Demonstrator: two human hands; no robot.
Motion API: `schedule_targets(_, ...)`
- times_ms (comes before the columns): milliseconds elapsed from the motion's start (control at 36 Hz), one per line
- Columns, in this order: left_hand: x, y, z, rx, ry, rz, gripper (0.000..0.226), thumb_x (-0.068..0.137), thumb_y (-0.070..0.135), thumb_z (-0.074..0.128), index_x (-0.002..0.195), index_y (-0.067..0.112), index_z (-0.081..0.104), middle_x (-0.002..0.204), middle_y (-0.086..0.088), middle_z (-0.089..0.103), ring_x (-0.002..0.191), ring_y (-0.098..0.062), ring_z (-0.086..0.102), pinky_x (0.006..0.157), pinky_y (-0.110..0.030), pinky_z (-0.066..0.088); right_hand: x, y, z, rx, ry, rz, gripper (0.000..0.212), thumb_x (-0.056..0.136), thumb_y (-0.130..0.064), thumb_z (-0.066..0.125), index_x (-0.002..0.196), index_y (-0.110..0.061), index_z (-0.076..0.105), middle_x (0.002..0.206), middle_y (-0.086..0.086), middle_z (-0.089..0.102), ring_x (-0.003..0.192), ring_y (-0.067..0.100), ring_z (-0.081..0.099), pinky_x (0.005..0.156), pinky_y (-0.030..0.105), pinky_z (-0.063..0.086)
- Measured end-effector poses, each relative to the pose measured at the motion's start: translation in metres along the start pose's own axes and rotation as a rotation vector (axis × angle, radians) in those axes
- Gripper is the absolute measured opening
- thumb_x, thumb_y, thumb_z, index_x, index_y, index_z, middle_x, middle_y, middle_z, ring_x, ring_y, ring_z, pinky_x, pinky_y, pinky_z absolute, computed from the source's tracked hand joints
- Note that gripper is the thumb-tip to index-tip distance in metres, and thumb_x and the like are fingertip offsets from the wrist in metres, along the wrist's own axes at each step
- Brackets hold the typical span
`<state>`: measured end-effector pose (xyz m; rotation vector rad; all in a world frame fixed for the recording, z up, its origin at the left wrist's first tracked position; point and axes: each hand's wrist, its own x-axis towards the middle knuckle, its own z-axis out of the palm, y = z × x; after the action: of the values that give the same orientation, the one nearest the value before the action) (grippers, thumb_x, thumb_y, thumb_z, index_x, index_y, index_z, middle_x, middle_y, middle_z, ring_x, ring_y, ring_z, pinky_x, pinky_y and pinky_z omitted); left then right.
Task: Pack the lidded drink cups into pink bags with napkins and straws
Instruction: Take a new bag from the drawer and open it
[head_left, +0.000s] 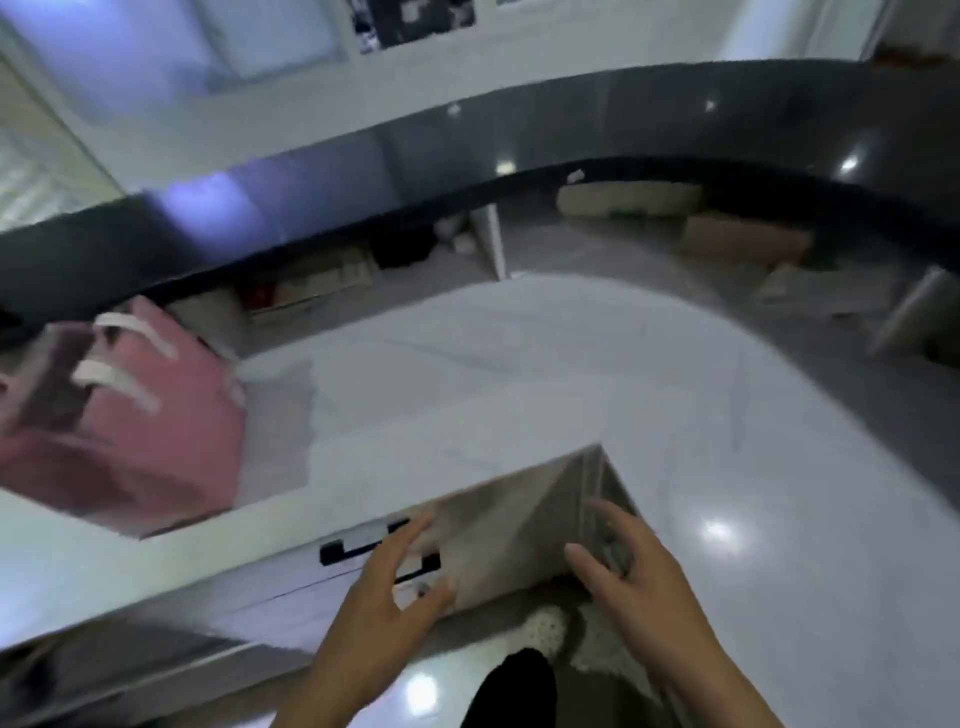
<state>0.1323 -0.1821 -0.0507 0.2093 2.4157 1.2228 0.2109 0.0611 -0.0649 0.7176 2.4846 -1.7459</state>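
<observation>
The view is blurred. A pink bag (156, 415) with white handles stands on the white counter (467, 374) at the left. My left hand (389, 587) hangs in front of the counter's corner, by a black drawer handle (363, 545), fingers spread and holding nothing. My right hand (634, 571) is to the right of that corner, fingers apart and empty. No cup, napkin or straw shows.
A dark raised counter ledge (623, 171) curves across the back. Under it are shelves with cardboard boxes (743, 239) and packages (311, 280). Glossy floor (779, 571) lies to the right. A slippered foot (545, 629) and dark trouser leg show below.
</observation>
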Motion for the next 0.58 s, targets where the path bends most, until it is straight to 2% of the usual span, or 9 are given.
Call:
schedule_targets(83,-0.037,-0.026,-0.038,-0.024,0.147,-0.144,0.053,0.085,0.048,0.069,0.130,0.057,0.044,0.137,0.031,0.039,0.127,0.000,0.038,0.104,-0.029,0.035,0.007,-0.021,0.034,-0.015,-0.143,-0.051,0.051,0.090,-0.047,0.066,0.137,-0.044,0.048,0.137,-0.024,0.044,0.128,0.000,0.042,0.109,0.030,0.039)
schedule_targets(167,-0.064,-0.039,-0.070,-0.033,0.284,-0.210,0.053,0.086,0.044,0.070,0.131,0.056,0.044,0.137,0.022,0.037,0.129,-0.002,0.036,0.110,-0.035,0.035,0.007,-0.045,0.065,-0.056,-0.234,-0.123,0.048,0.091,-0.046,0.064,0.136,-0.045,0.047,0.136,-0.021,0.045,0.126,0.000,0.042,0.109,0.031,0.037)
schedule_targets(278,-0.075,-0.050,-0.108,-0.061,0.437,-0.201,0.056,0.088,0.042,0.069,0.137,0.049,0.044,0.136,0.023,0.036,0.127,0.000,0.035,0.108,-0.033,0.034,0.006,-0.071,0.103,-0.091,-0.301,-0.195,0.043,0.090,-0.047,0.064,0.129,-0.052,0.047,0.133,-0.028,0.046,0.126,0.000,0.044,0.108,0.031,0.039)
schedule_targets(389,-0.059,-0.065,-0.155,-0.106,0.591,-0.152,0.051,0.088,0.036,0.071,0.133,0.046,0.049,0.133,0.022,0.040,0.126,-0.006,0.039,0.100,-0.029,0.034,0.013,-0.095,0.133,-0.164,-0.363,-0.298,0.044,0.090,-0.049,0.062,0.132,-0.052,0.046,0.131,-0.043,0.038,0.123,-0.014,0.040,0.108,0.024,0.036)
schedule_targets(500,-0.031,-0.074,-0.218,-0.065,0.740,-0.055,0.047,0.090,0.032,0.069,0.133,0.039,0.051,0.132,0.019,0.045,0.120,-0.006,0.043,0.093,-0.026,0.035,0.030,-0.130,0.171,-0.181,-0.344,-0.352,0.042,0.090,-0.048,0.063,0.130,-0.050,0.049,0.132,-0.040,0.042,0.123,-0.018,0.039,0.107,0.021,0.036)
schedule_targets(583,-0.011,-0.085,-0.272,-0.052,0.806,0.008,0.044,0.091,0.029,0.069,0.130,0.041,0.053,0.133,0.020,0.044,0.117,-0.004,0.044,0.091,-0.021,0.035,0.044,-0.165,0.208,-0.179,-0.342,-0.342,0.041,0.090,-0.049,0.063,0.128,-0.052,0.050,0.129,-0.039,0.045,0.121,-0.014,0.043,0.101,0.022,0.039)
